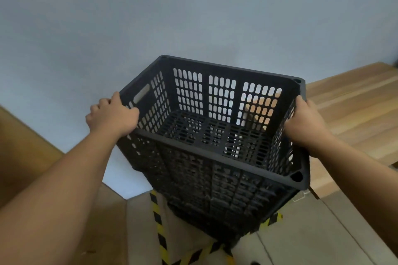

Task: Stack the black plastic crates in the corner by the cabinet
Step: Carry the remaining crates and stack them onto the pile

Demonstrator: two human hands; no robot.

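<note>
The left hand (112,115) grips the left rim of the black crate (215,135), fingers clenched over it. The crate sits atop a stack on the taped floor (312,232). The right hand (305,122) clasps the right rim, beside the wooden cabinet (355,103).

Two hands, left (112,114) and right (305,122), one top black crate (215,127); crates beneath uncountable.

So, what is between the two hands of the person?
In the head view, the black perforated plastic crate spans the whole stretch: the left hand grips its left rim and the right hand its right rim. The crate is empty.
</note>
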